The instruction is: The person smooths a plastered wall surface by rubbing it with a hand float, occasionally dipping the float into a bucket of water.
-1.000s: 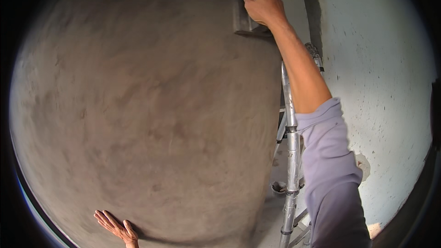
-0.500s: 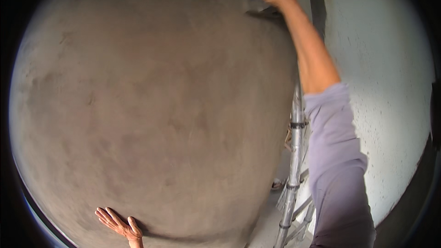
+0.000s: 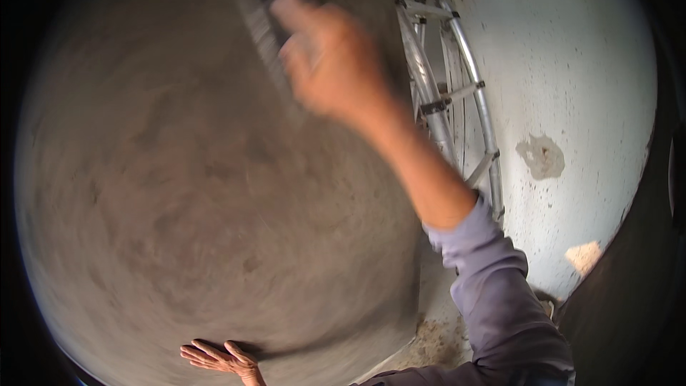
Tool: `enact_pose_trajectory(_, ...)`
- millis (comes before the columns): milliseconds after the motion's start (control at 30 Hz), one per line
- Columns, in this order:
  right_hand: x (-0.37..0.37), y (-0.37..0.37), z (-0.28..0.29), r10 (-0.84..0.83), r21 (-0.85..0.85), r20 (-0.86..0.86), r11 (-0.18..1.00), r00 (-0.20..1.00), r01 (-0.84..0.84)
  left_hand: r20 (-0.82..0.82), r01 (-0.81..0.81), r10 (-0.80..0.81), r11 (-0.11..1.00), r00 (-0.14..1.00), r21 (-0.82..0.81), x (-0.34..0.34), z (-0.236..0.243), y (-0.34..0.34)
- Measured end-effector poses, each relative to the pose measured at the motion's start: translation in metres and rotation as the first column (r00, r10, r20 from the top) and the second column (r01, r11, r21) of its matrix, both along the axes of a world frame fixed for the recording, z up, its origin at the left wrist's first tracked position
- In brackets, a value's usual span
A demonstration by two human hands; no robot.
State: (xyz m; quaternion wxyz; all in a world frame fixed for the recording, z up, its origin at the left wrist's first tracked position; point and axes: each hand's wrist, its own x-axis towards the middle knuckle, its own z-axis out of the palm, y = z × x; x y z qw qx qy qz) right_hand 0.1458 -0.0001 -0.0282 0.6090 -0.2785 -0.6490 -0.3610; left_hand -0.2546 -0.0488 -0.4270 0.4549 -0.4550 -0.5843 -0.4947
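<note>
The right hand (image 3: 330, 61) has swept the trowel (image 3: 261, 32) leftward across the wall (image 3: 171, 164).

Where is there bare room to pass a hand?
Across the middle of the brown wall, above the left hand and below the right hand and its blurred tool. Crowded: beyond the wall's right edge, where the right forearm overlaps the ladder.

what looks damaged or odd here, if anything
The pale wall, right of the ladder, has an irregular grey patch that breaks its light, speckled surface. I can't tell whether it is damage or a repair.
</note>
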Motion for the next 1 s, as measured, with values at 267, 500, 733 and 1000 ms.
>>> enact_pose_trajectory(267,0.042,0.01,0.0,-0.047,0.088,-0.162,0.994,0.986,0.062,0.008,0.021,-0.021,1.0,1.0,-0.015,-0.004,-0.004,-0.003)
enact_pose_trajectory(500,-0.009,-0.004,-0.065,0.034,-0.034,-0.03,0.999,0.999,-0.035,0.018,-0.024,0.024,1.0,1.0,-0.016,-0.02,-0.005,-0.014)
enact_pose_trajectory(733,-0.019,-0.021,-0.089,-0.149,-0.051,0.104,0.987,0.983,0.155,0.027,0.016,-0.017,1.0,0.999,0.015,-0.014,-0.005,-0.007)
enact_pose_trajectory(1000,0.013,0.025,0.01,-0.084,0.144,0.006,0.986,0.996,0.082,0.037,0.003,-0.004,0.999,0.999,0.048,-0.007,-0.003,-0.004)
